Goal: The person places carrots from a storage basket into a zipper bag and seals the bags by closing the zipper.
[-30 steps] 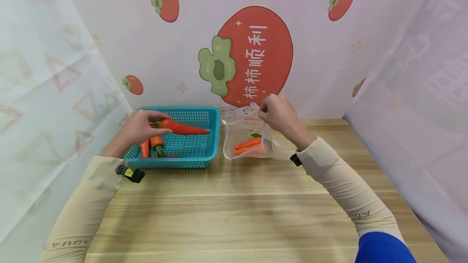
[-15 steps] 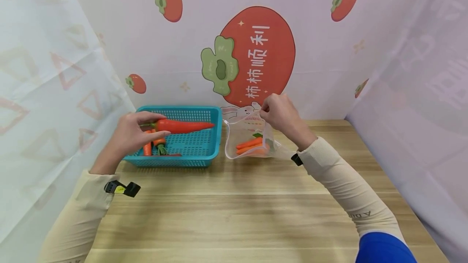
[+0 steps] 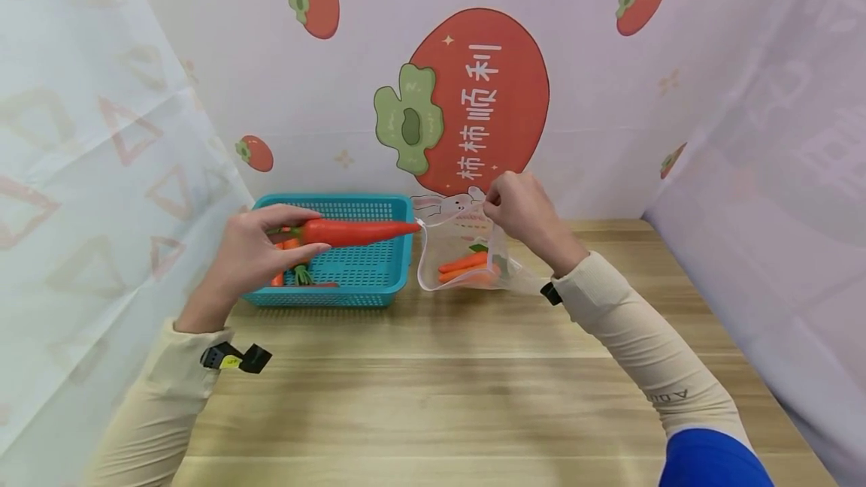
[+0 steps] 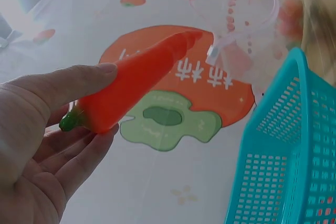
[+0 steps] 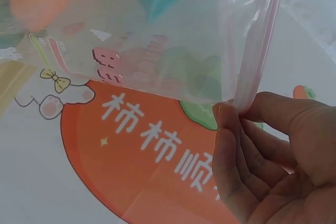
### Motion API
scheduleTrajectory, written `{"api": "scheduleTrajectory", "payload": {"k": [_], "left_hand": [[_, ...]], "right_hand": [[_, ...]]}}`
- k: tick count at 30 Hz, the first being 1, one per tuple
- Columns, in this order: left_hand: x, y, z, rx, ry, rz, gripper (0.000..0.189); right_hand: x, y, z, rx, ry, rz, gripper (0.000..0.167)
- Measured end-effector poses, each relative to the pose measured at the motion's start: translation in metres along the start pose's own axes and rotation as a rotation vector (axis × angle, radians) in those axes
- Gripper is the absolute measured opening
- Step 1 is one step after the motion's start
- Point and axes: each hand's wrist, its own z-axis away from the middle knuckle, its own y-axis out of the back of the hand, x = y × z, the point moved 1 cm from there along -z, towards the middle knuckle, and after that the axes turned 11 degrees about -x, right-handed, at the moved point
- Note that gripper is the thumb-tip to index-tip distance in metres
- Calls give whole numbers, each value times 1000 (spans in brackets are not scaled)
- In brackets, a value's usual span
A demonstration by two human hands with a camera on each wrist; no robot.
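My left hand (image 3: pixel 253 243) pinches a red chili pepper (image 3: pixel 358 231) by its green-stemmed end, thumb against fingers. The pepper lies level over the blue basket (image 3: pixel 401 276), its tip close to the mouth of a clear zip bag (image 3: pixel 429 254). In the left wrist view the pepper (image 4: pixel 142 80) points toward the bag's opening. My right hand (image 3: pixel 524 209) pinches the upper rim of the bag, as the right wrist view shows at the pink zip edge (image 5: pixel 257 51). Orange carrots (image 3: pixel 467 265) lie inside the bag.
In the basket, a carrot with a green top (image 3: pixel 301 270) and other orange pieces lie partly behind my left hand. The wooden table (image 3: pixel 419 397) stretches in front. A printed cloth (image 3: pixel 588 134) hangs behind, with cloth sides left and right.
The left hand has carried the pepper rightward, from over the basket until its tip reaches the bag's edge. The right hand keeps its hold on the bag's rim.
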Motion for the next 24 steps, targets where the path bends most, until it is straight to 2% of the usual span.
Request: {"api": "scheduleTrajectory", "payload": {"k": [5, 16, 24], "left_hand": [[8, -9, -4, -7, -38, -8, 42], [15, -29, -14, -104, -4, 51, 44], [23, -50, -22, -140, -23, 53, 45]], "right_hand": [[-2, 1, 2, 0, -1, 4, 16], [-1, 1, 2, 2, -5, 9, 14], [0, 1, 2, 14, 13, 13, 17]]}}
